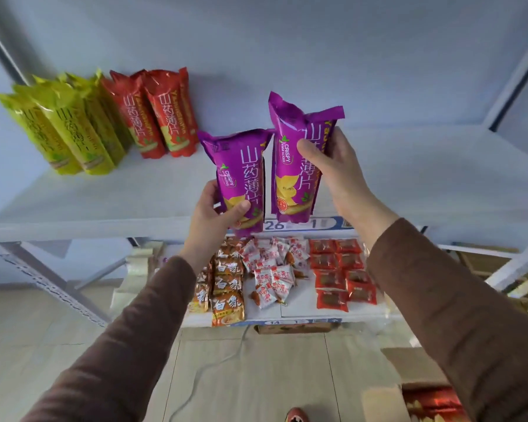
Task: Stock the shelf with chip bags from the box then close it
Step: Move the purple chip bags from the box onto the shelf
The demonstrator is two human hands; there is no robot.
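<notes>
My left hand (217, 213) grips the lower end of an upright purple chip bag (241, 169). My right hand (333, 166) grips a second purple chip bag (290, 153) around its middle, held a little higher. Both bags hang over the front of the white upper shelf (104, 196). Standing at the shelf's back left are several yellow chip bags (70, 129) and red chip bags (156, 114). The cardboard box (415, 385) lies open on the floor at the lower right, with red packets (433, 405) inside.
A lower shelf (302, 310) holds rows of small snack packets in orange, white and red. Angled metal shelf posts (43, 275) run down the left and right sides. A white cable (214, 363) trails across the tiled floor, and a shoe tip (296, 415) shows at the bottom.
</notes>
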